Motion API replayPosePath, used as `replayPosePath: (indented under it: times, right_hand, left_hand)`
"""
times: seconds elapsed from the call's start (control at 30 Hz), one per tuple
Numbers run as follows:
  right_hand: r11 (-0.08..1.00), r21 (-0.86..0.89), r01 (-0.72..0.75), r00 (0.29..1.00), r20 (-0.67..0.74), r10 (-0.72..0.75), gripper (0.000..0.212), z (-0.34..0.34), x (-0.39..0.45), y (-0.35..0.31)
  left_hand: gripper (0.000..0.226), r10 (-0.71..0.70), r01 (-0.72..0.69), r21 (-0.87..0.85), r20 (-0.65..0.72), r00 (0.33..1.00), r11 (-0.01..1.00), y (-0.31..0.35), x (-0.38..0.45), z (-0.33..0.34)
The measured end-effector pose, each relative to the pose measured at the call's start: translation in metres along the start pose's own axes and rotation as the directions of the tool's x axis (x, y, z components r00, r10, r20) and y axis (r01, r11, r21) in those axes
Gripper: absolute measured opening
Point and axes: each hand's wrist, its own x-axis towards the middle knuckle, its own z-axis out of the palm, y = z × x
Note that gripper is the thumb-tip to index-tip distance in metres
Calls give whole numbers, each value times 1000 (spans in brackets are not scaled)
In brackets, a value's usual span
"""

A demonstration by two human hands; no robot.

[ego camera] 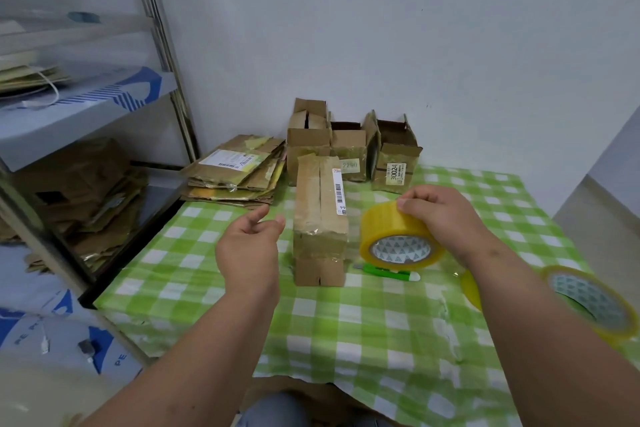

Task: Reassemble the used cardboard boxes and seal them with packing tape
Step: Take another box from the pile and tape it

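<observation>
Centrally on the counter (346, 329) lies the box (320, 218), seam up. Right hand (446, 215) grips the tape roll (398, 238) just right of it; left hand (251, 244) hovers relaxed, empty. Sealing well likely requires freeing the tape end, then steadying the box.

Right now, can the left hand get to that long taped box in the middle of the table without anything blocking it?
Probably yes. The left hand hovers open and empty just left of the long taped box, with only bare green checked tablecloth between them. The right hand holds the tape roll on the box's other side.
</observation>
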Motion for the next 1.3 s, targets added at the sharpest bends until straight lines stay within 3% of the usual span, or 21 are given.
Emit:
replayPosePath:
  times: [0.4,0.77,1.03,1.2,1.3]
  right_hand:
    - [994,-104,24,995,101,-14,19,5,38,-7]
    - [981,-193,10,989,148,19,21,16,43,4]
    - [970,-243,34,987,161,6,23,25,41,3]
    - [954,-291,68,983,183,-15,25,29,39,0]
    - [956,-285,73,985,168,-24,23,31,39,0]
  left_hand:
    - [13,-62,54,-70,-117,991,996,-16,-3,-2]
    - [8,-139,141,5,-113,984,990,-35,0,-3]
    - [6,-156,135,292,51,986,947,-40,14,-5]
    - [3,-174,58,516,179,968,855,-33,31,-7]
    - [13,-152,-35,627,242,958,778,-29,37,-10]
